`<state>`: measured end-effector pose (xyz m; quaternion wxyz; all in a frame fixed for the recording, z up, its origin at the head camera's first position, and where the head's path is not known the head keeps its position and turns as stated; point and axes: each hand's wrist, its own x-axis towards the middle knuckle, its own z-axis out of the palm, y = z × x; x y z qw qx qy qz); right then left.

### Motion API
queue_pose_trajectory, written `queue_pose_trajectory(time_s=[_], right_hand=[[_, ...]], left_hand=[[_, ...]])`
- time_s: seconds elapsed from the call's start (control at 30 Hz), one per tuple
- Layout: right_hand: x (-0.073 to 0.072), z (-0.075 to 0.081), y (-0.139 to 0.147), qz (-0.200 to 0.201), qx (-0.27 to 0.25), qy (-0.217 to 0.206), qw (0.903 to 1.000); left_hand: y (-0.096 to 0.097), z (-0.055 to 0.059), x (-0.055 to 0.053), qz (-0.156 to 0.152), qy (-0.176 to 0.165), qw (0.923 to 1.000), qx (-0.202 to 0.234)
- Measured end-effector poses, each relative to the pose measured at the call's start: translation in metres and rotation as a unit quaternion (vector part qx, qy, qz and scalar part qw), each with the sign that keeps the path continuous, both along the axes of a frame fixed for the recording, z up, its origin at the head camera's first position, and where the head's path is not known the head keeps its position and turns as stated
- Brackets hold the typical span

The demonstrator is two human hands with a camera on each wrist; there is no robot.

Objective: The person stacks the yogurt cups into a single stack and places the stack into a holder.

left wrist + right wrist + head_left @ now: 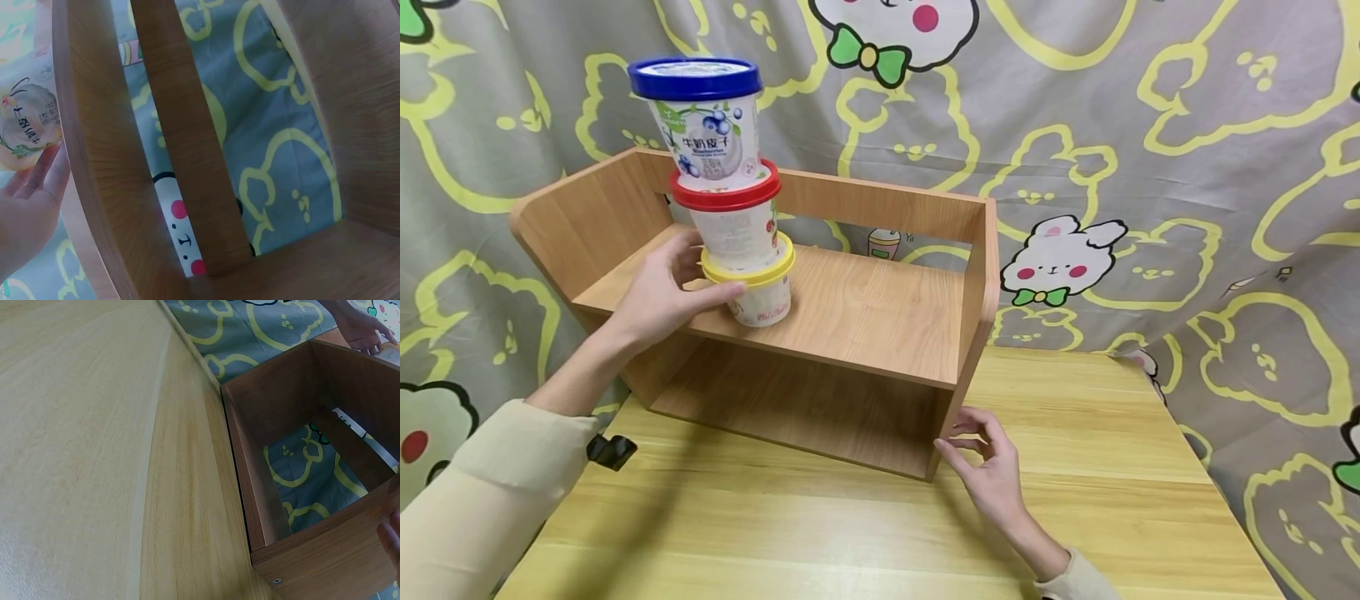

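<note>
Three ice-cream-style paper tubs stand stacked on the upper board of a small wooden shelf (pixel 865 312). On top is a blue-lidded tub (pixel 718 137), with a red-lidded tub (pixel 737 233) in the middle and a yellow-lidded tub (pixel 766 304) at the bottom. My left hand (pixel 662 287) holds the bottom tub from the left, thumb across its front at the lid. In the left wrist view, its fingers (pixel 53 178) meet the tub's wall. My right hand (pixel 988 467) touches the shelf's right side panel low down, thumb at the front edge and bent fingers against the outer face.
The shelf stands on a light wooden table (pixel 820 533), its lower compartment (pixel 805 404) facing me. Behind and around hangs a grey curtain (pixel 1150 167) with yellow cartoon outlines. A raised back rail (pixel 880 200) runs behind the upper board.
</note>
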<state>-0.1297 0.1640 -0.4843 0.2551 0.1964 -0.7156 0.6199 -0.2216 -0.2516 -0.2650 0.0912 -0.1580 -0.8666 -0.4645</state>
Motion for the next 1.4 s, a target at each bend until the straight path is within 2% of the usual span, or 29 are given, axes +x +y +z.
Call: queue_pose_trajectory(time_s=[0.23, 0.53, 0.77, 0.9, 1.13, 1.3, 1.4], right_hand=[[-0.001, 0.0, 0.0, 0.0, 0.0, 0.0, 1.0], [-0.002, -0.001, -0.001, 0.0, 0.001, 0.001, 1.0], [-0.002, -0.001, -0.001, 0.0, 0.008, -0.02, 0.9998], [-0.002, -0.001, -0.001, 0.003, 0.004, -0.009, 0.9999], [0.002, 0.005, 0.005, 0.007, 0.002, -0.032, 0.9995], [0.004, 0.009, 0.013, 0.0, 0.004, -0.02, 0.9998], [0.006, 0.013, 0.02, -0.005, 0.02, -0.036, 0.9991]], left_hand=[[-0.001, -0.002, -0.003, -0.004, 0.004, 1.0, 0.002], [-0.001, -0.002, -0.001, -0.001, -0.012, 0.9999, 0.004], [-0.005, -0.007, 0.003, -0.002, -0.017, 0.9998, 0.011], [-0.012, -0.014, 0.01, 0.009, -0.013, 0.9998, 0.012], [-0.018, -0.027, 0.032, 0.007, 0.033, 0.9984, 0.046], [-0.017, -0.037, 0.049, -0.027, 0.073, 0.9902, 0.116], [-0.014, -0.042, 0.058, -0.033, 0.093, 0.9849, 0.143]])
